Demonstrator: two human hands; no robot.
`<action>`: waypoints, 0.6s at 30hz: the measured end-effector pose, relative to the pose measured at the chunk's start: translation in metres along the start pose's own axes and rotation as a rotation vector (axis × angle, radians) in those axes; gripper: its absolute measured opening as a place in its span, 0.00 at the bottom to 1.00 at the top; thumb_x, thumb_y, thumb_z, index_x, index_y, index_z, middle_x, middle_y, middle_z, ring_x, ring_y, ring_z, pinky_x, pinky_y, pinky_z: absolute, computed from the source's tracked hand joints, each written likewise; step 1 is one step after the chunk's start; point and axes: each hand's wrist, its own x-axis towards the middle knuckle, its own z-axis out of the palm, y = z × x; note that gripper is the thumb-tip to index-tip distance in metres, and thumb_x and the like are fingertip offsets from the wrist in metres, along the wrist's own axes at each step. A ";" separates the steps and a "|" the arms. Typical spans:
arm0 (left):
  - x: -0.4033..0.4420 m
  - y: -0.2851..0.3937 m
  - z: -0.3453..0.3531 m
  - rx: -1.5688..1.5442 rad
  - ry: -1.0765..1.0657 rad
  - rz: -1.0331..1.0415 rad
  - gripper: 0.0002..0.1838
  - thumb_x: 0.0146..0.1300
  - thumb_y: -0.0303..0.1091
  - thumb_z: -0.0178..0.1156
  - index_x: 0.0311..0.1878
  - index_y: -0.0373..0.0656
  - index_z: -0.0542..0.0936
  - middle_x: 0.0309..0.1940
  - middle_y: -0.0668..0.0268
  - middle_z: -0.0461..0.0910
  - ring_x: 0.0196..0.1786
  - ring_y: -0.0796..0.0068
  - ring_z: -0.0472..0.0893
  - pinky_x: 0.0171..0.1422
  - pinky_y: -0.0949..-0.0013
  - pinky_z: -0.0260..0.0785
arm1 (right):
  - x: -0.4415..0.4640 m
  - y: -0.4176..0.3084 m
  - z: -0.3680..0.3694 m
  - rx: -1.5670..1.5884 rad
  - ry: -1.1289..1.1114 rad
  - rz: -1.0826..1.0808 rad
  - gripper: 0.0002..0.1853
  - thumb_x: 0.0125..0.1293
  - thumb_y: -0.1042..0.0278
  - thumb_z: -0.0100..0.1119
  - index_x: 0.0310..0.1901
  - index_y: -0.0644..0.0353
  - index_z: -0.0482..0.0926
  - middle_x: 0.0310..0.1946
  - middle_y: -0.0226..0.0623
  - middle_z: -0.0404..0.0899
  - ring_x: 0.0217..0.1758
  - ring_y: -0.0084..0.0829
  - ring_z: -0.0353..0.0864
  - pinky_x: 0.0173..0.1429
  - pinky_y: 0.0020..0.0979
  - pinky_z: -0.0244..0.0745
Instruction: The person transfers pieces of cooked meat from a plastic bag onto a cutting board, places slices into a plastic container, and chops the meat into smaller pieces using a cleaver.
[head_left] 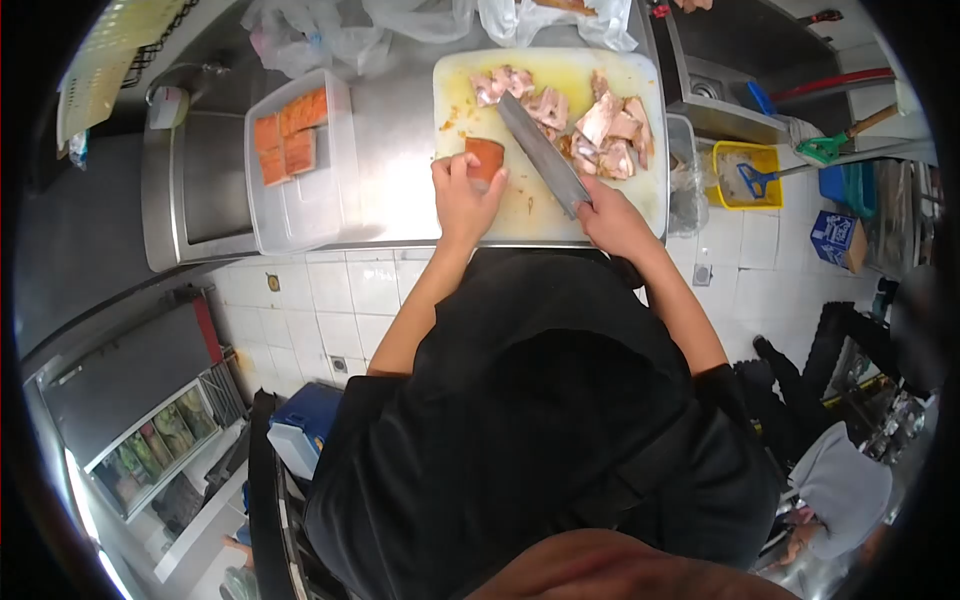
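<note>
My left hand [466,200] grips an orange-brown piece of salmon [485,158] on the white cutting board [510,222], fingers curled around its near left side. My right hand [612,218] is closed on the handle of a broad-bladed knife [545,155]. Its blade slants away to the upper left, just right of the salmon, with a gap between them. Pale pink cut chunks [612,130] lie in a heap at the board's right. More pale pieces [503,85] sit near the blade's tip. A clear plastic container [330,200] on the left holds several orange salmon pieces [288,140].
The steel counter [390,130] carries the board and container, with plastic bags [310,35] behind. A sink [215,200] is at far left. A yellow bucket [748,175] and a blue box [838,240] stand on the right. Another person [840,490] is at lower right.
</note>
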 end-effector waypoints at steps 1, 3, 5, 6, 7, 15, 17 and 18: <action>0.003 0.005 -0.003 -0.028 -0.014 -0.002 0.21 0.59 0.42 0.72 0.47 0.42 0.75 0.40 0.59 0.71 0.43 0.57 0.76 0.52 0.59 0.71 | 0.002 -0.003 0.002 -0.001 -0.015 0.017 0.16 0.68 0.67 0.53 0.54 0.64 0.72 0.42 0.63 0.81 0.49 0.63 0.79 0.54 0.54 0.72; 0.012 0.002 -0.011 -0.031 -0.120 -0.100 0.16 0.65 0.40 0.67 0.47 0.42 0.76 0.41 0.59 0.71 0.42 0.61 0.76 0.49 0.61 0.72 | 0.006 -0.007 0.008 -0.053 -0.039 0.052 0.16 0.68 0.68 0.52 0.54 0.64 0.72 0.39 0.63 0.81 0.47 0.63 0.80 0.53 0.55 0.72; 0.024 -0.001 -0.016 -0.225 -0.256 -0.410 0.17 0.63 0.39 0.67 0.50 0.44 0.75 0.44 0.55 0.72 0.46 0.56 0.76 0.51 0.58 0.71 | 0.005 -0.006 0.015 -0.078 -0.013 0.016 0.14 0.69 0.68 0.52 0.53 0.64 0.71 0.35 0.60 0.81 0.41 0.59 0.81 0.47 0.52 0.73; 0.025 -0.002 -0.014 -0.056 -0.161 -0.282 0.17 0.63 0.35 0.65 0.52 0.43 0.75 0.43 0.57 0.73 0.45 0.62 0.77 0.49 0.61 0.71 | 0.005 -0.007 0.017 -0.105 0.024 -0.032 0.12 0.70 0.68 0.52 0.51 0.64 0.71 0.30 0.57 0.80 0.35 0.55 0.82 0.41 0.49 0.74; 0.028 -0.007 -0.009 -0.054 -0.170 -0.283 0.17 0.63 0.35 0.65 0.52 0.43 0.75 0.43 0.57 0.73 0.45 0.62 0.77 0.49 0.61 0.71 | 0.006 -0.009 0.017 -0.100 0.023 -0.025 0.12 0.70 0.68 0.52 0.51 0.64 0.71 0.30 0.57 0.80 0.35 0.55 0.82 0.41 0.49 0.74; 0.014 -0.041 0.030 -0.523 -0.062 -0.223 0.22 0.56 0.23 0.53 0.57 0.36 0.71 0.45 0.57 0.68 0.42 0.63 0.70 0.52 0.66 0.65 | 0.004 -0.028 0.013 -0.054 -0.036 0.018 0.14 0.70 0.68 0.53 0.53 0.64 0.72 0.38 0.62 0.82 0.46 0.64 0.80 0.51 0.56 0.72; 0.015 -0.039 0.030 -0.491 -0.007 -0.155 0.22 0.54 0.22 0.52 0.55 0.36 0.71 0.46 0.57 0.68 0.44 0.62 0.69 0.54 0.65 0.65 | 0.010 -0.038 0.010 -0.062 -0.022 0.011 0.14 0.70 0.68 0.53 0.53 0.64 0.72 0.38 0.62 0.81 0.46 0.63 0.80 0.51 0.56 0.72; 0.015 -0.038 0.030 -0.457 0.050 -0.082 0.21 0.53 0.21 0.51 0.53 0.35 0.71 0.47 0.56 0.67 0.46 0.60 0.69 0.56 0.65 0.64 | 0.014 -0.043 0.010 -0.069 -0.004 0.000 0.13 0.70 0.68 0.53 0.52 0.65 0.72 0.39 0.63 0.81 0.47 0.63 0.80 0.52 0.56 0.72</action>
